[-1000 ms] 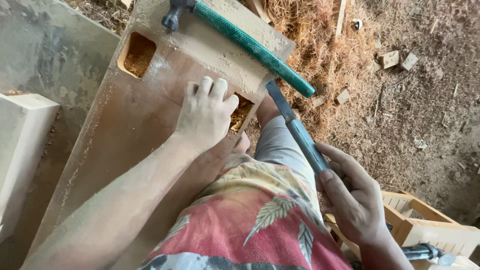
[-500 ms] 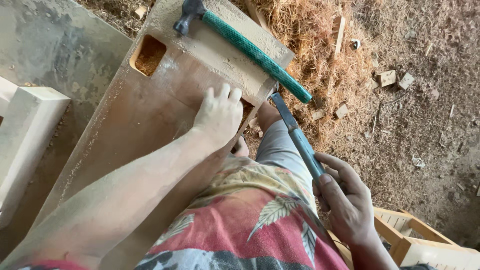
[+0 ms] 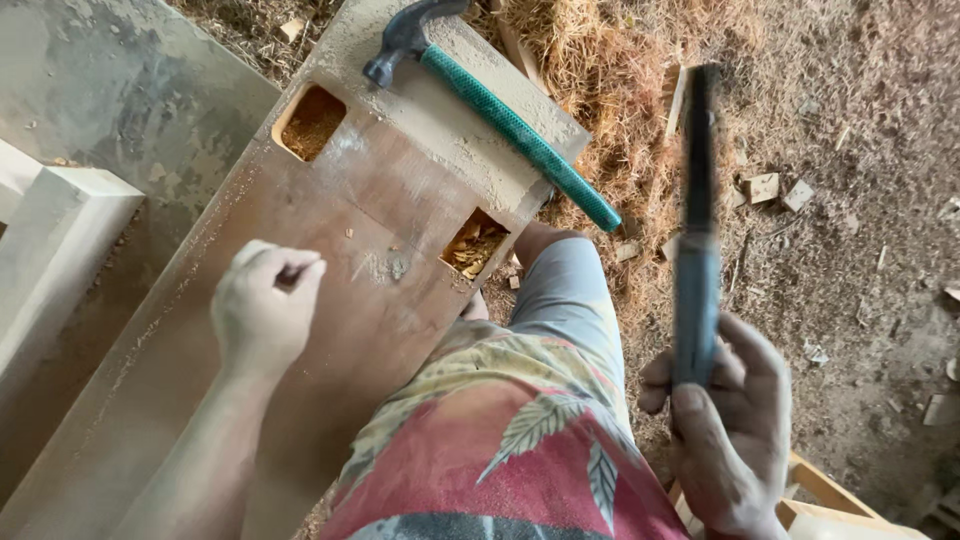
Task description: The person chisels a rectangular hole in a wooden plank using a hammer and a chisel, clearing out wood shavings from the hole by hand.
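The right hand (image 3: 735,420) grips a chisel (image 3: 697,230) upright, the left hand (image 3: 262,310) is clenched above the plank (image 3: 330,330), whose two square mortises (image 3: 475,243) hold wood chips.

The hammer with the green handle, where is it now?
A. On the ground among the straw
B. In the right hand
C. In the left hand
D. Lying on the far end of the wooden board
D: the hammer lies untouched across the board's far end, beyond both rectangular holes.

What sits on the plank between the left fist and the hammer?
In the head view, between the left hand and the hammer: bare dusty plank with scattered sawdust, plus a square mortise off to the side.
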